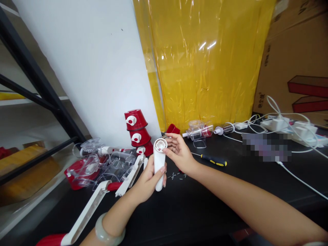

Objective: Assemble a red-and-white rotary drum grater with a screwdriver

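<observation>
My left hand point(148, 177) is wrapped around the shaft of a white plastic crank handle point(159, 167), held up over the black table with its round socket end on top. A small red spot shows inside the socket. At that round end is my right hand point(179, 152), its thumb at the socket's rim and its other fingers curled behind; whether they pinch a small part is hidden. Just beyond my hands lie several small screws point(176, 176) and a screwdriver point(214, 160) with a black and yellow handle.
Left of my hands are stacked red bases point(136, 119), a pile of clear plastic housings point(115, 164) and white cranks point(87, 210) with red grips. Grater drums point(225, 129) lie at the back. On the right are white cables, a power strip point(307, 133) and a blurred-out object point(266, 145).
</observation>
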{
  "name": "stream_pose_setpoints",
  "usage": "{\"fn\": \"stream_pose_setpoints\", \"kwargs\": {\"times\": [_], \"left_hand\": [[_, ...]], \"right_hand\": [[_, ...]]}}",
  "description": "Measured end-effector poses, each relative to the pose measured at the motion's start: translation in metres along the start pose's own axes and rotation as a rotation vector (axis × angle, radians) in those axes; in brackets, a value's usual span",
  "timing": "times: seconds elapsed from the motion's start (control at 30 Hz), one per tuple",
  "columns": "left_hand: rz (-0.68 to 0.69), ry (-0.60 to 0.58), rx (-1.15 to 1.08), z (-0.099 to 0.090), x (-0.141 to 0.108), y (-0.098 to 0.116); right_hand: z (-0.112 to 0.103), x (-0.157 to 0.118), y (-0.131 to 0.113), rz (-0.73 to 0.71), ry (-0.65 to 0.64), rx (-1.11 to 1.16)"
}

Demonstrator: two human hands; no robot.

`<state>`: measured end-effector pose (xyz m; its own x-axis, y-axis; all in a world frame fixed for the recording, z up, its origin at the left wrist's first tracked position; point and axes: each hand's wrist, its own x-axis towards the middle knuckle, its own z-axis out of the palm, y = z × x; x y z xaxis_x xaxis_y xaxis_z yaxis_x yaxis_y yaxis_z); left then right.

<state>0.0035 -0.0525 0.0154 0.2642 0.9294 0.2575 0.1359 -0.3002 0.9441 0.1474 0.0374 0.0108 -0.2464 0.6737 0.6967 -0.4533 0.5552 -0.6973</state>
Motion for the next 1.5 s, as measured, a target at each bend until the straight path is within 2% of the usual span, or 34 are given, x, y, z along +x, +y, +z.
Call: {"fn": "stream_pose_setpoints", "kwargs": {"times": [0.13,0.33,0.53,0.87,1.2,1.5], "left_hand": [[-0.013,-0.045,0.053,-0.002,-0.002,-0.003],[0.023,-0.064,0.041,-0.006,-0.001,-0.003],[0.006,-0.066,0.042,-0.008,-0.002,-0.004],[0.099,0.019,0.473,-0.021,-0.005,-0.003],[0.104,-0.036,0.475,-0.022,-0.006,-0.003],[0.106,-0.001,0.543,-0.024,-0.007,-0.005]], "right_hand": [[0.000,-0.001,0.001,-0.013,-0.057,0.015],[0.003,-0.002,-0.001,-0.006,-0.051,-0.035],[0.005,-0.005,-0.007,-0.056,-0.065,-0.103],[0.007,-0.014,-0.014,-0.191,-0.106,-0.163],[0.004,-0.013,-0.013,-0.202,-0.134,-0.150],[0.000,-0.016,-0.014,-0.278,-0.150,-0.253]]}}
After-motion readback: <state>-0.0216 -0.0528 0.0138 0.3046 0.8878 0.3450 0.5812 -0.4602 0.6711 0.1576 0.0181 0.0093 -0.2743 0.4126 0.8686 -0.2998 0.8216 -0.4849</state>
